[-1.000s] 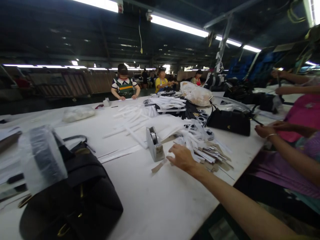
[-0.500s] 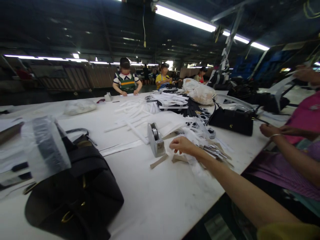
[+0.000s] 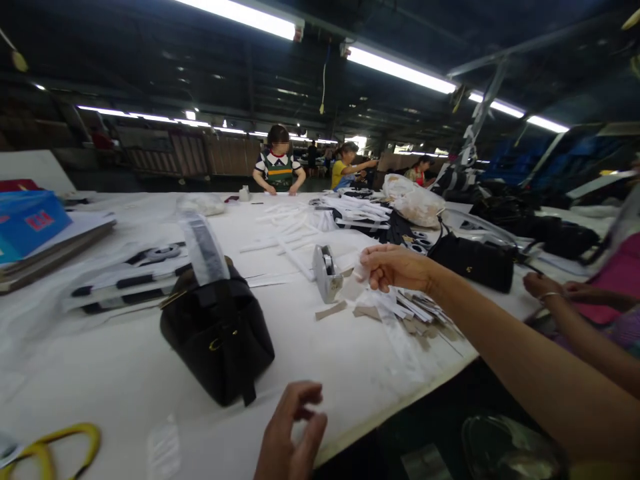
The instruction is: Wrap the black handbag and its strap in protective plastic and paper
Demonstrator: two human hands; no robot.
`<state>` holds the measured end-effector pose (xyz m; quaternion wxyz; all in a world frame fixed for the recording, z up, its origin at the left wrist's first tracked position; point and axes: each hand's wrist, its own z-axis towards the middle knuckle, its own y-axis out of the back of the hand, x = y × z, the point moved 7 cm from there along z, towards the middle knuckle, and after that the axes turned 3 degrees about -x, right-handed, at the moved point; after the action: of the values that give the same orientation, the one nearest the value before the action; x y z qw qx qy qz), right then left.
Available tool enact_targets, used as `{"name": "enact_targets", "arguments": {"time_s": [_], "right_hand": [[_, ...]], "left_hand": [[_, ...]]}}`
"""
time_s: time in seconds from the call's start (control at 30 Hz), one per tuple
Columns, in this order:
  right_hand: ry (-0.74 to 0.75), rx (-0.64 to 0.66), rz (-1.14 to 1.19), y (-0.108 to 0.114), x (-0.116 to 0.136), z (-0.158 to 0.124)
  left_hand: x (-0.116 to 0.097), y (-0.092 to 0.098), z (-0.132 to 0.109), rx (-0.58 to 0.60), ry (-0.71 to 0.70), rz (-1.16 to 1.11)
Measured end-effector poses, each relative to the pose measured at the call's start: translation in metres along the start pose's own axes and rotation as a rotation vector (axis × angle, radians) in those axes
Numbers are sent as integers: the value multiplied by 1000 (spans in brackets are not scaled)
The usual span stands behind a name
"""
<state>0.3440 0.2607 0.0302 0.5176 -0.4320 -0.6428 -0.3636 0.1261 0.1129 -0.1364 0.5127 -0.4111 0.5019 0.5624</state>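
My right hand is raised just right of a grey tape dispenser. Its thumb and fingers pinch a small translucent white piece, too blurred to name exactly. At the bottom middle, my left hand has its fingers bent and its thumb apart, holding nothing. Beyond it to the left, a black handbag stands on the white table, its handle wrapped in a clear and white sleeve. Grey-brown card strips lie below the dispenser.
Yellow handles lie at the lower left, near a blue box on stacked boards. A pile of paper strips and another black handbag are to the right. Co-workers stand across the table; another person's hands are at right.
My left hand has come into view at the bottom. My right hand has lifted slightly with the translucent piece. The view has turned left, showing the blue box and yellow handles.
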Motion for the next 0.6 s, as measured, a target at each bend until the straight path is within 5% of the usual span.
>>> {"name": "enact_targets", "arguments": {"time_s": [0.1, 0.2, 0.3, 0.6], "right_hand": [[-56, 105, -7, -37, -2, -14], [-107, 172, -47, -70, -9, -23], [-127, 154, -85, -86, -19, -25], [-134, -67, -160, -51, -55, -11]], "left_hand": [[-22, 16, 15, -156, -1, -185], [-43, 8, 30, -69, -26, -345], [-43, -14, 34, 87, 75, -440], [-11, -33, 7, 150, 403, -576]]}}
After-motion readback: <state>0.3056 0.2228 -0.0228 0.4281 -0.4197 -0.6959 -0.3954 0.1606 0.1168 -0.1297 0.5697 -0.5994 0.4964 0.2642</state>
